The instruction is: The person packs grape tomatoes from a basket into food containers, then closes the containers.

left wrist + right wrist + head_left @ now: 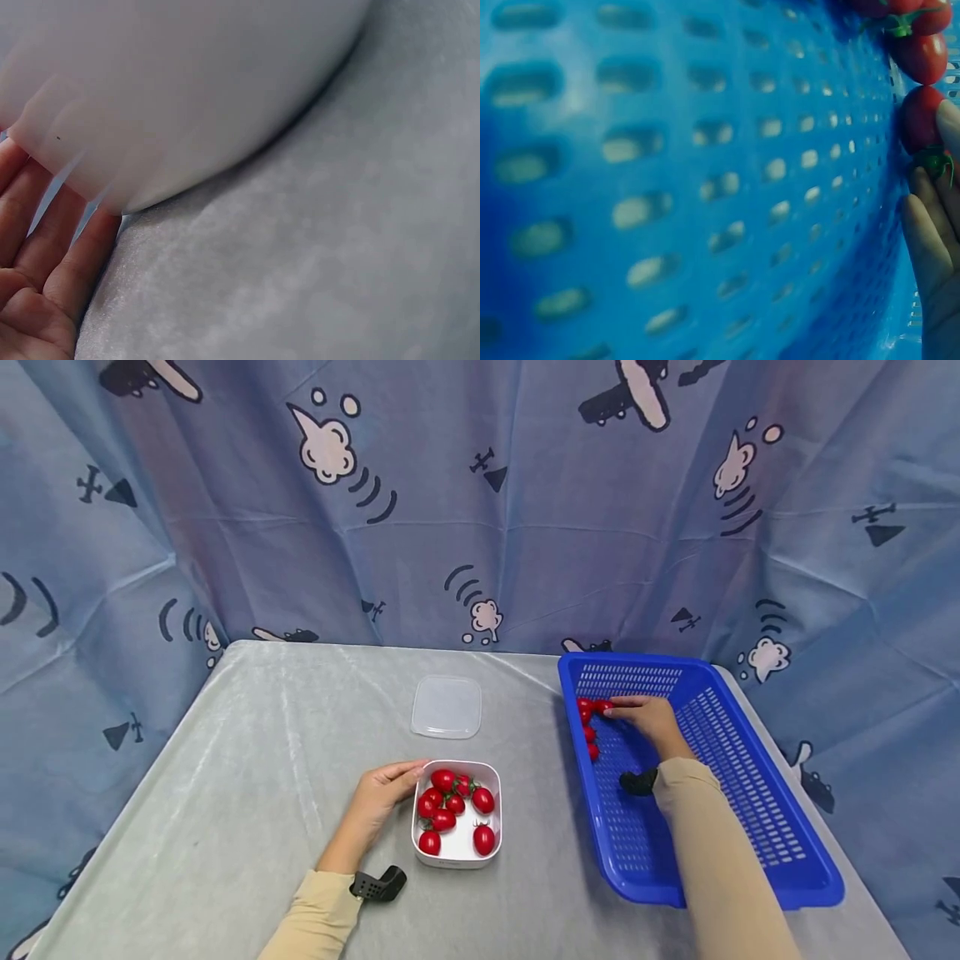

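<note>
left hand [381, 792] touches squarish box [457, 862] | right hand [654, 724] pinches glossy tomato [602, 707]

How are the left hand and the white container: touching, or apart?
Touching. The left wrist view shows the fingertips of the left hand meeting the side of the white container.

A blue, cartoon-printed fabric curtain [435, 460] fills the upper frame; a square, translucent plastic lid [447, 707] lies near the centre on a pale grey, cloth-covered table [225, 793].
</note>
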Motion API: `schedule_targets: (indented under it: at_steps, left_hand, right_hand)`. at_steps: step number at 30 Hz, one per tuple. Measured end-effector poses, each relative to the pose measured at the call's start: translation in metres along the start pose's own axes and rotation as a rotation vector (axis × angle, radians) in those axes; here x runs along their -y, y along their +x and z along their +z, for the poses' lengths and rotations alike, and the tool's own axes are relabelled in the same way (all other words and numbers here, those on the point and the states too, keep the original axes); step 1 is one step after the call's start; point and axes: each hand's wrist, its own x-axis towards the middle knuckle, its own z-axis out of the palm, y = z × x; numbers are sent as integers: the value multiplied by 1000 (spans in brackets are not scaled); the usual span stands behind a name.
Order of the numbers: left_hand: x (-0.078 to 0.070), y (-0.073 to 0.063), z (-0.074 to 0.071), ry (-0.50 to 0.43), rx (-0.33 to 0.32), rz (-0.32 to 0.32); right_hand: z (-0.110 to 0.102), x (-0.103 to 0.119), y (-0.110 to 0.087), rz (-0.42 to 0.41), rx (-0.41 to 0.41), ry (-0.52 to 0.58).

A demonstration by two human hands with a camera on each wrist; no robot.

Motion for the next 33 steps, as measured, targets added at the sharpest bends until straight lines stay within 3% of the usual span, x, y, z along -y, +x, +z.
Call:
schedule_targets:
  at_steps: [17, 25, 33]
  left_hand:
    - [0, 0, -1, -1, -2, 4]
    - [-1, 0, -1, -10, -7, -4]
    - [-1, 0, -1, -4, 2, -6]
  right_hand:
    - [0, 9, -4, -6, -13, 51]
    - [-20, 36, -11, 17, -11, 167]
    - [-25, 71, -30, -88, -67, 281]
